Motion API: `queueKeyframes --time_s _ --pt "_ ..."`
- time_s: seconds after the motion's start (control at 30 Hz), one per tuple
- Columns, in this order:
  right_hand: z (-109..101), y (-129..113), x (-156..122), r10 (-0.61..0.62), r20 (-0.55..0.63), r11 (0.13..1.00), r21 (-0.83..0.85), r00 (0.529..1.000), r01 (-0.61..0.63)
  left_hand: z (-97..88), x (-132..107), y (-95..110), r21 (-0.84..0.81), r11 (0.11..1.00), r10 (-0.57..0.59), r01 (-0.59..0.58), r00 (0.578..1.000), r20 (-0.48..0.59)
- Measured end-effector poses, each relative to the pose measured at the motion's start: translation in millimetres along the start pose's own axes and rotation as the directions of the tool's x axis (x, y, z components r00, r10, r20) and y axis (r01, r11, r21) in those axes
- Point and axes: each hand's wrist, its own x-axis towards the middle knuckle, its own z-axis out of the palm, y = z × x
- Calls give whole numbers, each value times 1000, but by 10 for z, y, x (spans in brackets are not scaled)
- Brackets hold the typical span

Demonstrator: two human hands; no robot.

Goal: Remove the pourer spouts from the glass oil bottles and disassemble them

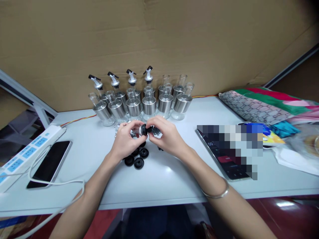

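Observation:
Over the middle of the table, my left hand [125, 138] is closed around a silver pourer spout [141, 129], its tip mostly hidden by the fingers. My right hand [166, 135] pinches the black stopper [147, 129] at the spout's end, so both hands meet on the one piece. Just below them lie several round black rubber rings [139, 163]. Small dark and silver parts [156, 131] show behind my right fingers, too covered to make out. Glass bottles with steel bands [133, 108] stand in rows behind; several at the back carry silver pourers with black levers [113, 79].
To the left are a white power strip [33, 151], a phone [51, 164] and a white cable [59, 183]. A larger dark device [224, 159], partly blurred, lies right, near packets [271, 134] and a patterned cloth bag [256, 108]. Cardboard [154, 39] walls the back.

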Motion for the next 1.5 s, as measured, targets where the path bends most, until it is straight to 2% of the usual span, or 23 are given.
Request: queueKeyframes --time_s 0.1,0.2,0.33,0.53,0.63,0.77,1.13,1.2,1.3,1.4,1.5 --pt "-2 20 -2 -42 -6 998 -44 999 41 -11 4 5 13 1000 -6 5 999 37" --pt "-49 47 0 -64 -66 991 -120 996 56 -40 33 -41 74 997 -3 0 999 45" --pt "-144 95 5 28 -165 984 -167 986 -56 -71 82 -153 209 978 -30 26 999 18" --pt "-168 201 -14 103 -136 973 -191 985 -128 -27 73 -202 373 927 11 -40 997 78" --pt "-157 222 -23 125 -123 972 -184 985 -146 -29 66 -192 408 912 23 -37 999 40" --pt "-149 204 -27 133 -101 974 -171 986 -148 -85 92 -226 489 872 -8 30 999 -46" --pt "-118 185 -35 141 -55 974 -171 988 -149 -174 160 -347 554 820 -80 141 988 -133" --pt "-126 192 -36 145 -8 974 -174 989 -144 -166 164 -346 562 814 -93 146 988 -123" --pt "-119 190 -46 165 166 977 -164 972 -138 -157 168 -344 572 807 -107 150 988 -109" --pt "-66 151 -73 212 352 969 -193 912 -151 -151 167 -354 579 802 -114 148 989 -96" --pt "1 82 -103 282 471 946 -282 836 -161 -148 165 -368 581 799 -117 152 988 -98"
